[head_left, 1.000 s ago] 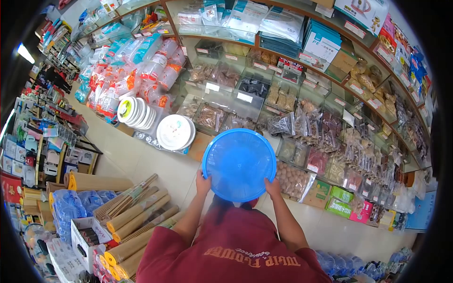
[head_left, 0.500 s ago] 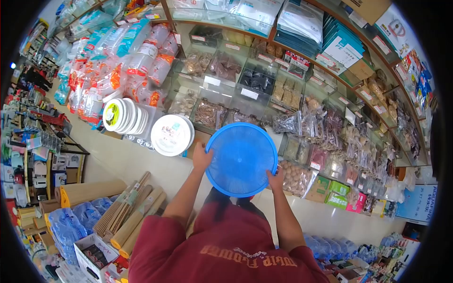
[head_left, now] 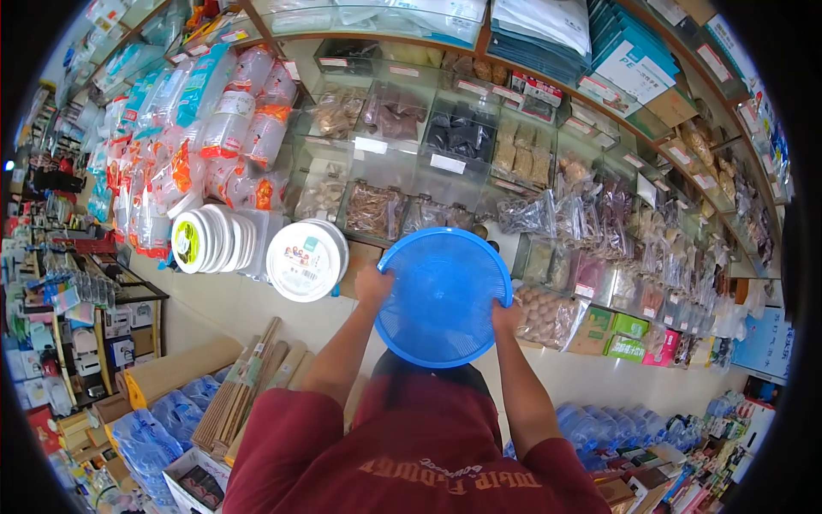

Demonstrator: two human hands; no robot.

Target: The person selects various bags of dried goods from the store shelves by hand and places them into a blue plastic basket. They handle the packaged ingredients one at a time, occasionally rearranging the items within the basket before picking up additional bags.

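A round blue plastic mesh basket [head_left: 445, 300] is held out in front of my waist, its open side facing up. My left hand [head_left: 374, 286] grips the left part of its rim. On the opposite side my right hand [head_left: 505, 317] is closed around the right edge, thumb over the rim. Just beyond the left hand stands a stack of white disposable plates [head_left: 304, 261] in wrapping. The basket's underside and the fingers beneath the rim are hidden.
Glass shelf bins with bagged dried goods [head_left: 377, 208] run along the front. Plastic-wrapped cups [head_left: 227, 120] pile up at the left. Rolled bamboo mats [head_left: 235, 403] and bottled-water packs [head_left: 145, 445] stand on the floor at lower left, with more bottles [head_left: 599, 424] at lower right.
The basket has shifted slightly within the view and its tilt has changed a little, with both hands still on its rim. The shelves and floor goods appear shifted as the head view turned.
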